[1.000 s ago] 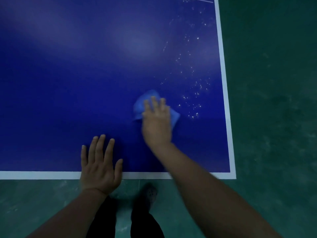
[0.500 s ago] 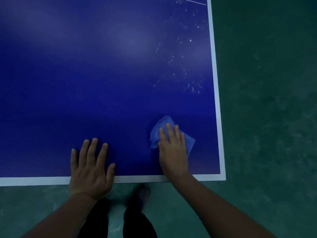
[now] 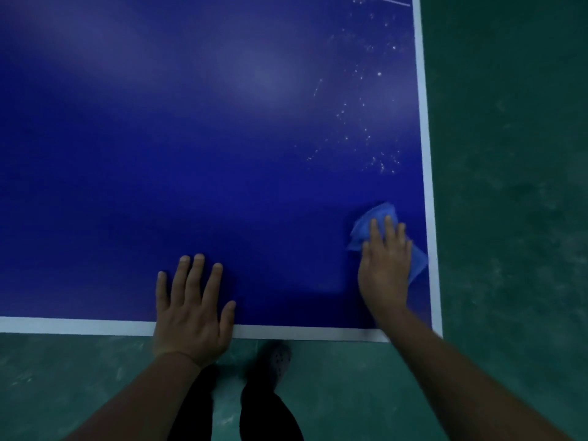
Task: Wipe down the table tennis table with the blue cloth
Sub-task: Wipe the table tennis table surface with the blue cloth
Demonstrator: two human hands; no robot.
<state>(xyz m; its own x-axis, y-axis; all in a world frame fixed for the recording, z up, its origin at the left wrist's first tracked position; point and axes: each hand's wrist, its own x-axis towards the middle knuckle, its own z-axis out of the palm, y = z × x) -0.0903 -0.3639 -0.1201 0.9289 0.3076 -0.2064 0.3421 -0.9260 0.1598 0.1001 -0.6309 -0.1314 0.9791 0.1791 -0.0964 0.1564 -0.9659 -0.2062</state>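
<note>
The blue cloth (image 3: pixel 378 218) lies bunched on the tabletop (image 3: pixel 222 154) in its near right corner, close to the white line along the right edge and a little in from the near edge. Nearest the camera, dark trouser legs (image 3: pixel 267 412) and a shoe (image 3: pixel 280 361) stand on the green floor (image 3: pixel 509 218) just below the near edge. The left hand (image 3: pixel 191 310) rests flat across the white line (image 3: pixel 79 326) of the near edge, palm down, fingers straight and spread, holding nothing. Further along toward the right corner, the right hand (image 3: pixel 385 265) presses down on the cloth with its fingers extended and close together; the cloth shows past the fingertips and on both sides of the hand, and its right fold reaches almost to the side line (image 3: pixel 426 154). Beyond the cloth, a scatter of pale specks (image 3: pixel 378 160) marks the blue surface along the right edge, running toward the far end. At the far right, a thin white line (image 3: pixel 388 0) crosses the surface. A soft light patch glows on the middle of the tabletop.
</note>
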